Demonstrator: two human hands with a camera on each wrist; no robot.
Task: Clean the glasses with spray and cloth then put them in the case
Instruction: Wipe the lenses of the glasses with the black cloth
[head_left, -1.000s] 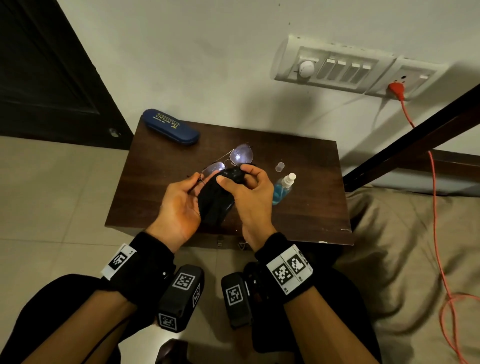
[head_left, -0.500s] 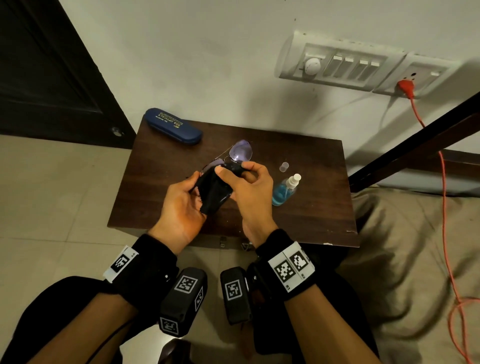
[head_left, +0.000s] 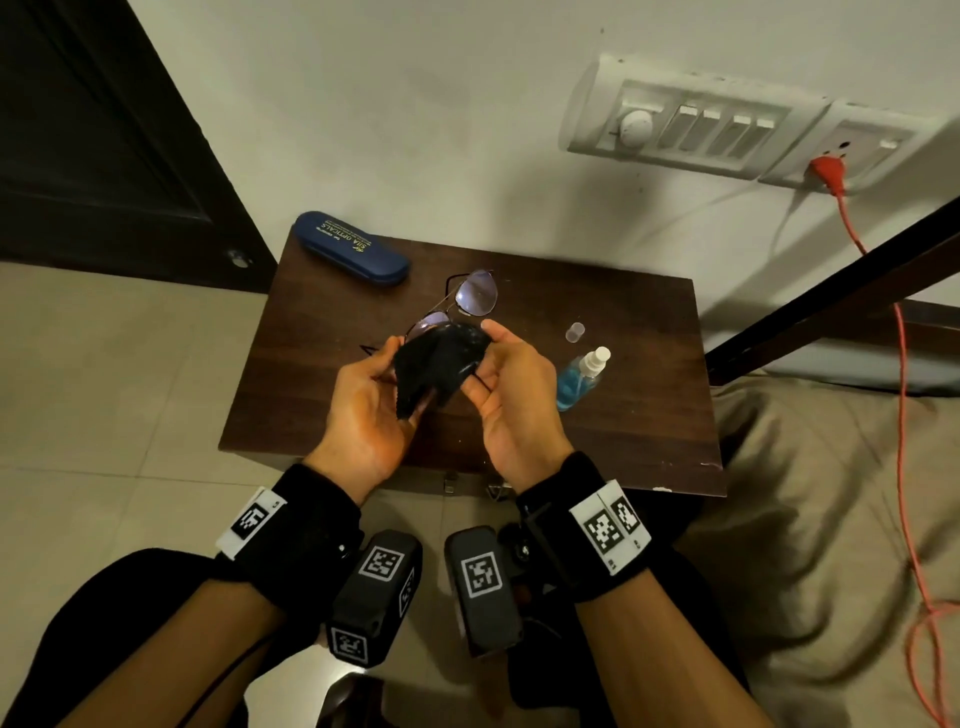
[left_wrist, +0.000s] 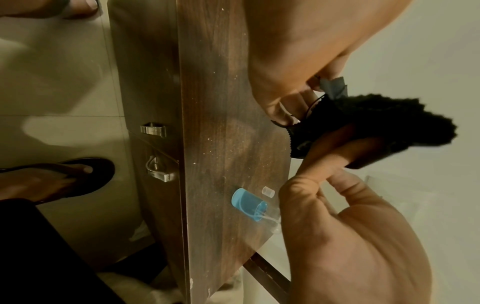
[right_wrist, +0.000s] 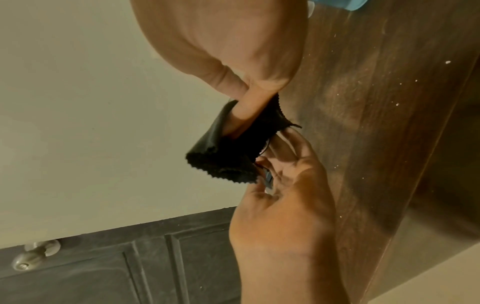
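Over the dark wooden table (head_left: 613, 431) I hold thin-framed glasses (head_left: 477, 292) with tinted lenses. My left hand (head_left: 387, 358) pinches the frame at its near end, seen close in the left wrist view (left_wrist: 285, 109). My right hand (head_left: 483, 358) pinches a black cloth (head_left: 441, 358) round the near lens, thumb on top, a finger tucked inside the fold (right_wrist: 249, 107). The cloth (right_wrist: 228, 154) hides most of that lens; the far lens is bare. A closed blue case (head_left: 350, 248) lies at the table's back left. The blue spray bottle (head_left: 579, 376) lies right of my hands.
A small clear cap (head_left: 575, 332) sits just behind the bottle. A wall with a switch panel (head_left: 696, 130) and an orange cable (head_left: 904, 364) runs behind and right. A dark door (head_left: 104, 156) is at left, bedding (head_left: 831, 493) at right.
The cloth in my right hand has slid up over the near lens, which showed a second ago. The glasses have tilted so the far lens points further away.
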